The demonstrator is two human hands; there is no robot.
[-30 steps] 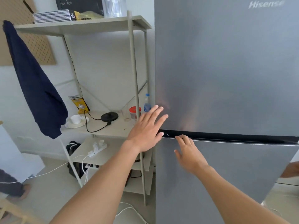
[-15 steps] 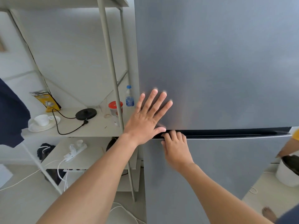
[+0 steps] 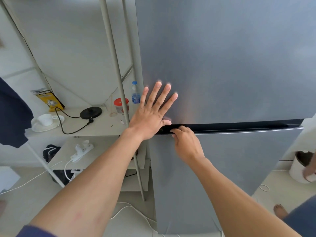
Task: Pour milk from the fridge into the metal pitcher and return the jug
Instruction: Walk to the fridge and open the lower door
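A tall grey fridge fills the right of the view, its upper door (image 3: 230, 57) and lower door (image 3: 230, 168) both closed. A dark handle gap (image 3: 239, 128) runs between them. My left hand (image 3: 152, 113) presses flat on the upper door near its lower left corner, fingers spread straight. My right hand (image 3: 186, 142) has its fingers curled into the gap, gripping the top edge of the lower door. No milk jug and no metal pitcher are in view.
A grey metal shelf rack (image 3: 118, 82) stands close to the fridge's left side, holding a kettle base (image 3: 90, 112), cup and saucer (image 3: 46, 120), red-lidded jar (image 3: 121, 105), water bottle (image 3: 135, 93) and power strip (image 3: 82, 150). Cables trail on the floor. Another person's foot (image 3: 280, 211) and a white bin (image 3: 301, 168) are at right.
My view has closed in on the fridge. My left hand went from hovering to flat on the upper door. My right hand's fingers moved into the gap between the doors.
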